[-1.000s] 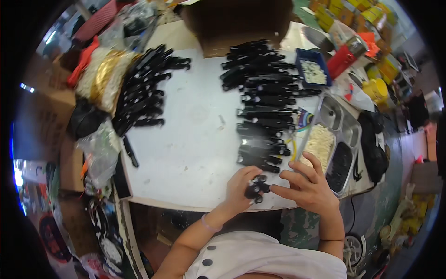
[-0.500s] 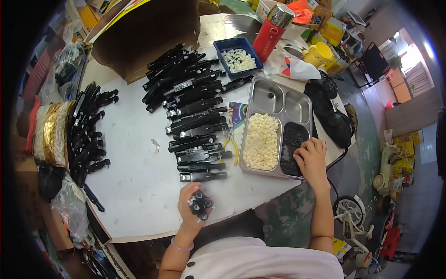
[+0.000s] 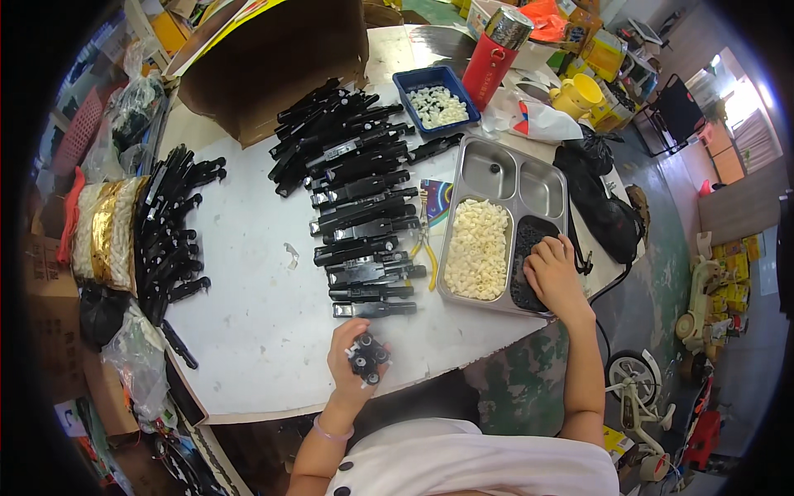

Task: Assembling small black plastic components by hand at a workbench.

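Note:
My left hand [image 3: 342, 354] is closed around a bundle of black plastic cylindrical parts [image 3: 369, 360] with small white bits sticking out, above the table's near edge. My right hand [image 3: 556, 271] reaches into the steel compartment tray [image 3: 510, 203], over a heap of small black pieces [image 3: 524, 291]. Its fingers are bent together, tips down among the pieces; what they pinch, if anything, is hidden. Beside that heap, another compartment holds small cream-coloured pieces [image 3: 477, 252]. A column of long black plastic assemblies [image 3: 368, 227] lies just beyond my left hand.
More black assemblies [image 3: 169, 248] are stacked at the table's left. Yellow-handled pliers [image 3: 431, 263] lie beside the tray. Behind it stand a blue tray [image 3: 472, 116] of white pieces and a red flask [image 3: 488, 73]. A large cardboard box [image 3: 273, 74] sits at the far left.
The whole view has shifted slightly to the right. My right hand has moved a little farther into the compartment of black pieces. The left hand still holds its bundle.

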A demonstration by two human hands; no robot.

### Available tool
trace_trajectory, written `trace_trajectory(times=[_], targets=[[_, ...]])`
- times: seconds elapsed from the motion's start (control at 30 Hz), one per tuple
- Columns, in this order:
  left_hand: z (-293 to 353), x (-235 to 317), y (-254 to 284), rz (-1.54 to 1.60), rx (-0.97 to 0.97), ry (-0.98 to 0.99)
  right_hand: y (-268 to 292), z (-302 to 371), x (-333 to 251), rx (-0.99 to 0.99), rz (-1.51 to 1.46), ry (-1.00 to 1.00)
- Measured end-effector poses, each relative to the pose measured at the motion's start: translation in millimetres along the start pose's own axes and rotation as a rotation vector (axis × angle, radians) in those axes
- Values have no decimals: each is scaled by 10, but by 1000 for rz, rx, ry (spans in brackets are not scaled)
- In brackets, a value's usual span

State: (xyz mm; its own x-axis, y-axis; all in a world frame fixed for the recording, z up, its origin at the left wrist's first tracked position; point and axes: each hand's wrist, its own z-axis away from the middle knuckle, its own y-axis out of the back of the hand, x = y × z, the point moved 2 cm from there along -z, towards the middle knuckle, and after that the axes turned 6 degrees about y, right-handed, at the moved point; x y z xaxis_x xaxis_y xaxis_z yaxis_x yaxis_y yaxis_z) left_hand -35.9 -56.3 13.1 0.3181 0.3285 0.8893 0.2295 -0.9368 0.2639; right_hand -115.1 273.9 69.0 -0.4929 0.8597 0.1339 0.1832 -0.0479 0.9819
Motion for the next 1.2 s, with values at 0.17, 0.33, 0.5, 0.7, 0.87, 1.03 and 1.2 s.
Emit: trace_trajectory(times=[0.17,0.33,0.5,0.7,0.87,1.03,1.2], targets=[[0,1,5,12,2,-3,-4,0,-3,-11,-146,-19],[9,-7,-1,10,8,9,78,-4,17,70,-153,-68],[5,6,3,6,6,7,67,-23,-50,66,-183,-25],[12,-27,-26,27,6,13,47,-46,-40,10,-139,-6],[-16,5,0,4,-58,0,31,-80,-50,7,-52,24],[-2,14,70,-32,-86,-26,111,-153,-95,96,20,-68],[-29,11,-7,28,-55,-18,840,-482,-659,189,-396,13]])
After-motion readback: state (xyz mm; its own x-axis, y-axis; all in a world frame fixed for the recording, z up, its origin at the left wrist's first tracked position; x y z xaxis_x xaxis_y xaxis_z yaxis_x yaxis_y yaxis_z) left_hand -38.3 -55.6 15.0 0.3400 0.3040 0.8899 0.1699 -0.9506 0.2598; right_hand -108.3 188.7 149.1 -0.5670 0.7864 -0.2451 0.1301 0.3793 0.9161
